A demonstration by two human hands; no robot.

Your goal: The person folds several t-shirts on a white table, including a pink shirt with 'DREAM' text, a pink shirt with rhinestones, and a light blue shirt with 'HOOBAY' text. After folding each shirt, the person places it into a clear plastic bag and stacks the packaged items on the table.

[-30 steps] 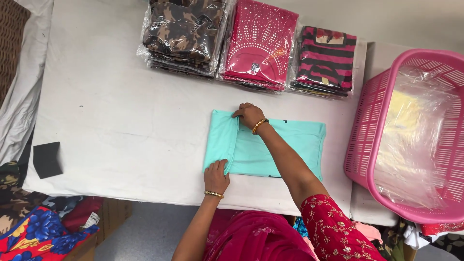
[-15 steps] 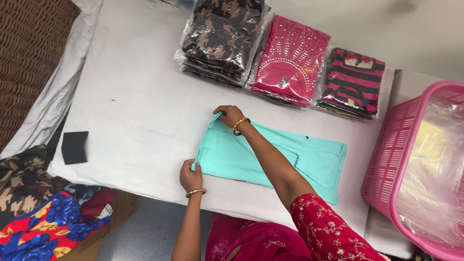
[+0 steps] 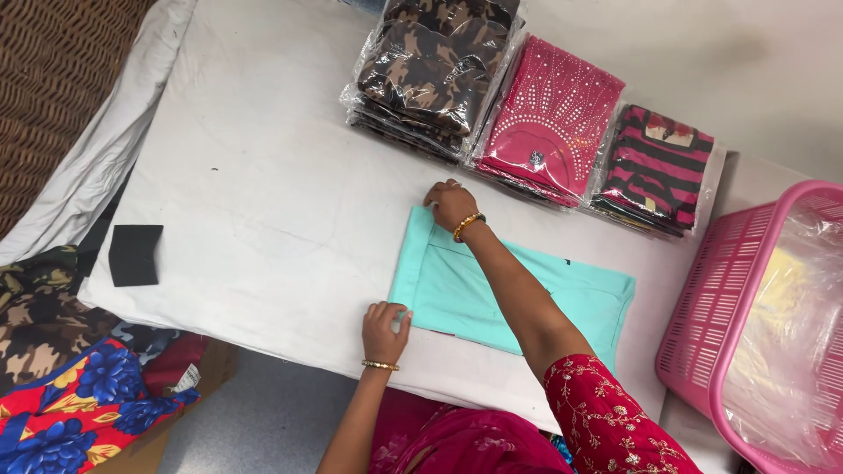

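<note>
A folded turquoise garment (image 3: 518, 294) lies flat on the white-covered bench (image 3: 263, 202), near its front edge and right in front of the person, so both arms reach it without stretching. The left hand (image 3: 385, 329) sits at the garment's near left corner, fingers curled and pinching the cloth edge against the bench. The right hand (image 3: 450, 203) reaches across to the far left corner, fingers bent down onto the fabric, with a gold bangle (image 3: 467, 226) at the wrist. With 1 hand on each end of the same short side, the narrow folded-over strip along that edge is kept straight and flat; that looks like the reason for the grip.

Along the far side of the bench, 3 stacks of clothes in clear plastic bags stand side by side: a camouflage stack (image 3: 435, 70), a pink beaded stack (image 3: 549, 118) and a pink-and-black striped stack (image 3: 654, 167). They sit well apart from the garment, leaving working room between.

A pink plastic basket (image 3: 702, 307), lined with a clear bag, stands at the right end of the bench, just beside the garment. A small black card (image 3: 134, 254) lies at the left edge. Patterned cloth (image 3: 70, 404) is heaped below the bench on the left.
</note>
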